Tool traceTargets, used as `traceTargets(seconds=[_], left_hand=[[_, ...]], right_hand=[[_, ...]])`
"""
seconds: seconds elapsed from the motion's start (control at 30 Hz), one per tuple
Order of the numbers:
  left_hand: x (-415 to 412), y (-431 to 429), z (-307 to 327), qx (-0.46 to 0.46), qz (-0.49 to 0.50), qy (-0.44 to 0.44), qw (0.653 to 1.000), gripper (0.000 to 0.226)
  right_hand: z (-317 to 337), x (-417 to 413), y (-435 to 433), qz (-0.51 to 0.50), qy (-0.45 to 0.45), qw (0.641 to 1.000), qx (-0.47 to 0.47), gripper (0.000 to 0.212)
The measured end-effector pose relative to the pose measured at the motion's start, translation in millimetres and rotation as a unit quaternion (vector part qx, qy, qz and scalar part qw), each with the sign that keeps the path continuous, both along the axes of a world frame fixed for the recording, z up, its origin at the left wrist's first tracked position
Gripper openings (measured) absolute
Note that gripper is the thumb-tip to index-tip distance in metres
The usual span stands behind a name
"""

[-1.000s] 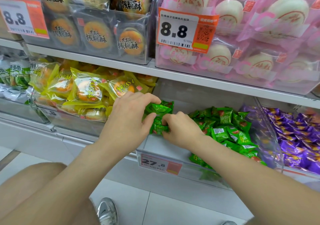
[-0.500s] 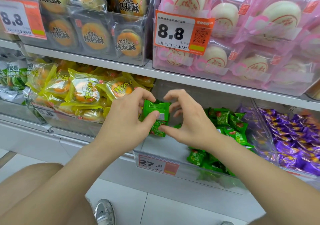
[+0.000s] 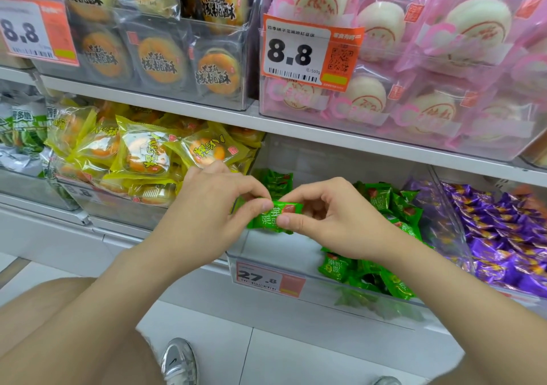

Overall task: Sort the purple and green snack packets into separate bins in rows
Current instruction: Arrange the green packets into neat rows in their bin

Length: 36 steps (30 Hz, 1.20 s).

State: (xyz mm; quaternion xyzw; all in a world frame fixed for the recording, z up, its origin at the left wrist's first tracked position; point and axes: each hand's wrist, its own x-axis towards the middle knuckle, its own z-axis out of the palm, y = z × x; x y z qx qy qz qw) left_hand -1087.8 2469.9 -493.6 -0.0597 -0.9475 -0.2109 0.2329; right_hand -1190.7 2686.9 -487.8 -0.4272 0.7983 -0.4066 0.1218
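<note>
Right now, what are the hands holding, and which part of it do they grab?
Both hands pinch one green snack packet: the left hand at its left end, the right hand at its right end, between thumb and fingers.

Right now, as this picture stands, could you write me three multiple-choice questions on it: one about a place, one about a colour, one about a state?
1. Where do the purple snack packets lie, seen from the pile of green snack packets?
A. To its left
B. To its right
C. On the shelf above it

2. What colour are the wrappers of the pastry packets left of the green pile?
A. Pink
B. Blue
C. Yellow

3. How is the single green packet in front held?
A. Pinched by both hands
B. Gripped by one hand alone
C. Lying loose on the floor

Answers:
1 B, the purple ones show at the right side of the view.
2 C, those wrappers are clear yellow.
3 A, the left hand and the right hand each pinch one end.
</note>
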Motion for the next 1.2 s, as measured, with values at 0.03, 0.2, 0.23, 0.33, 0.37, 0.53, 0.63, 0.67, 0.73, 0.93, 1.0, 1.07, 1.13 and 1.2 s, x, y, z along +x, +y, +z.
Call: traceTargets(seconds=[0.03,0.2,0.23,0.33,0.37,0.53,0.63,0.67,0.73,0.93,1.0,1.07,1.13,1.2], left_hand=[[0.4,0.7,-0.6,-0.014,0.000,0.002,1.000,0.032],[0.5,-1.2,-5.8,-0.005,0.022,0.024,0.999,0.012],[0.4,-3.4,-5.5,0.004,0.044,0.031,0.999,0.011],[1.2,-7.7,-4.7,0.002,0.072,0.035,0.997,0.011],[2.2,-7.5,-4.6,0.001,0.067,0.034,0.997,0.012],[4.9,-7.6,-6.4,-0.015,0.053,-0.007,0.998,0.020],[5.1,-7.4,-5.1,-0.013,0.051,-0.019,0.998,0.019],[5.2,-6.7,-4.8,-0.011,0.048,-0.021,0.999,0.022],[5.3,-5.4,-4.7,-0.011,0.044,-0.025,0.999,0.026],[4.5,-3.1,-5.9,-0.009,0.049,-0.023,0.998,0.017],[4.3,-3.3,-5.6,-0.009,0.045,-0.022,0.999,0.013],[3.8,-3.3,-5.3,-0.008,0.046,-0.019,0.999,0.012],[3.4,-2.3,-5.1,-0.011,0.051,-0.019,0.998,0.011],[2.7,-2.1,-5.9,-0.014,0.053,-0.014,0.998,0.010]], right_hand=[[-0.6,-2.5,-0.7,0.001,-0.017,1.000,0.010,0.015],[-16.0,-16.3,-5.0,-0.062,-0.001,0.990,0.130,0.018],[-22.6,-18.5,-6.9,-0.075,0.036,0.984,0.159,0.019],[-43.6,-26.2,-16.4,-0.081,0.081,0.974,0.195,0.015],[-50.2,-29.0,-20.4,-0.080,0.087,0.972,0.201,0.014],[-70.5,-33.8,-38.9,-0.075,0.150,0.960,0.225,0.014],[-71.9,-34.0,-44.4,-0.080,0.182,0.953,0.227,0.009],[-71.8,-33.5,-45.6,-0.081,0.186,0.952,0.228,0.010],[-71.5,-31.6,-47.9,-0.079,0.190,0.951,0.230,0.011],[-69.6,-27.7,-51.7,-0.085,0.217,0.940,0.249,0.013],[-68.5,-28.0,-50.8,-0.091,0.222,0.938,0.252,0.016],[-66.6,-28.0,-49.0,-0.094,0.220,0.937,0.256,0.020],[-63.0,-27.1,-48.1,-0.094,0.215,0.936,0.262,0.025],[-57.0,-26.4,-45.4,-0.101,0.219,0.933,0.266,0.034]])
